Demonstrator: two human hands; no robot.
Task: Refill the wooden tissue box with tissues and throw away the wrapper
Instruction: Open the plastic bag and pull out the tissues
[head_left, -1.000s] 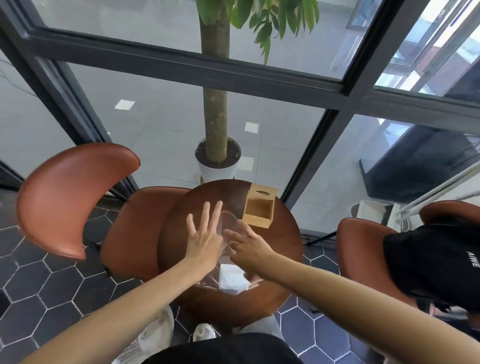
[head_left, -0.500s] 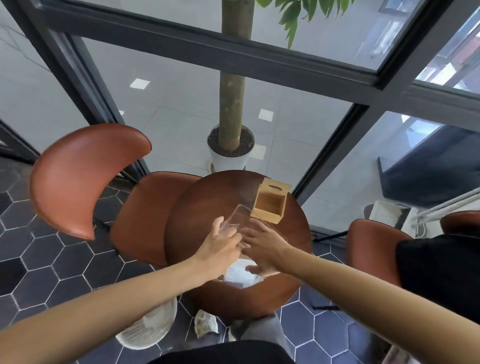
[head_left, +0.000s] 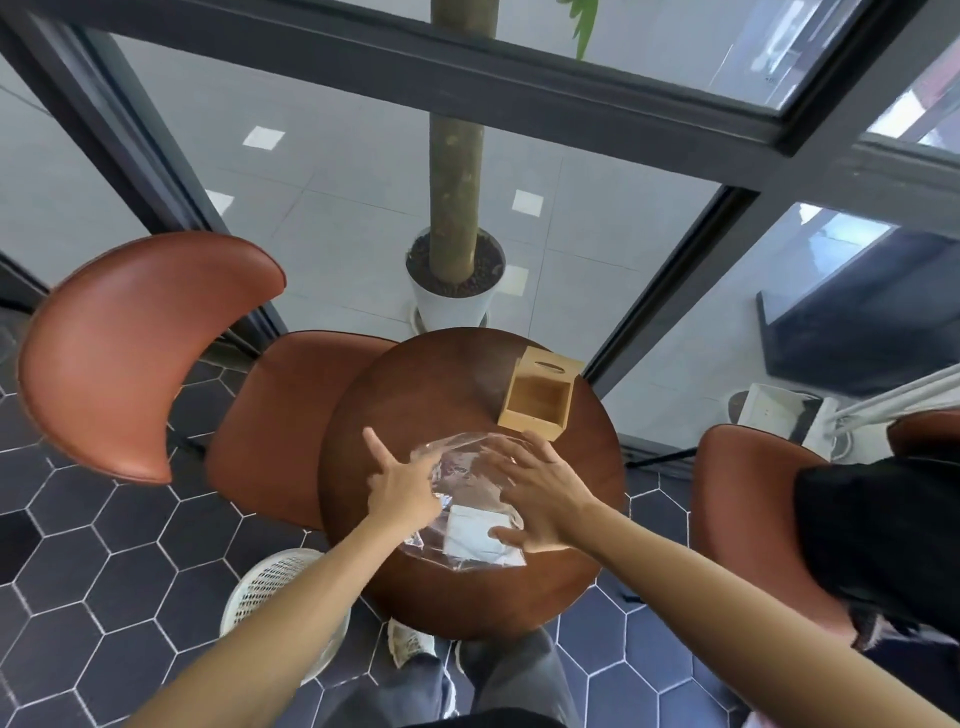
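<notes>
The wooden tissue box (head_left: 540, 397) lies on its side at the far right of the round brown table (head_left: 363, 571), its hollow inside facing up and holding nothing. Nearer me a clear plastic wrapper (head_left: 467, 470) lies on the table with a white stack of tissues (head_left: 470, 538) in its near end. My left hand (head_left: 402, 488) is at the wrapper's left edge, thumb and forefinger stretched out and the other fingers curled at the film. My right hand (head_left: 543, 493) is spread flat over the wrapper's right side, its thumb touching the tissues.
A white mesh waste basket (head_left: 275, 587) stands on the floor left of the table. Brown chairs sit at the left (head_left: 145, 353) and right (head_left: 748, 519), the right one under black cloth (head_left: 883, 545). A potted tree (head_left: 454, 280) stands behind the window glass.
Both hands were bunched together at the wrapper's far end. They have now moved apart, the left hand to the left edge and the right spread over the right side. The view has tilted down.
</notes>
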